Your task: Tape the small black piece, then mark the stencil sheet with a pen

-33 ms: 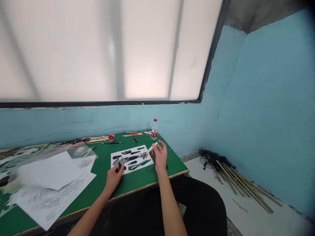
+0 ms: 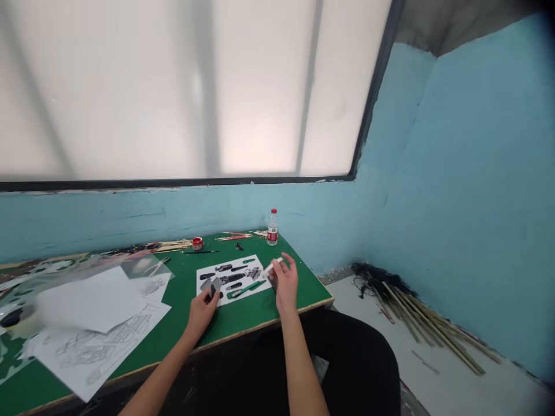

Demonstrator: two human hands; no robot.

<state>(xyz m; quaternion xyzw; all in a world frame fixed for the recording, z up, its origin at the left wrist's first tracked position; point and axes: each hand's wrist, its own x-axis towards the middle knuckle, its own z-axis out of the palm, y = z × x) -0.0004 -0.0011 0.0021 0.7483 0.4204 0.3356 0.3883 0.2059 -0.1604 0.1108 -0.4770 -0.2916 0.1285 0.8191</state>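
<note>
Slanting over the right edge of a printed sheet (image 2: 237, 274), a white stick (image 2: 272, 267) is pinched between the thumb and fingers of the right hand (image 2: 286, 283). Over the sheet's left side, a small grey piece (image 2: 214, 286) is pinched by the left hand (image 2: 203, 311); whether the sheet is touched by it cannot be told. The sheet is laid toward the right end of the green surface (image 2: 255, 315). Near the far right corner, a bottle (image 2: 272, 236) is stood; along the far edge, a red pot (image 2: 197, 244) and a brush (image 2: 202, 252) are placed. The left end is covered by papers (image 2: 93, 300).
</note>
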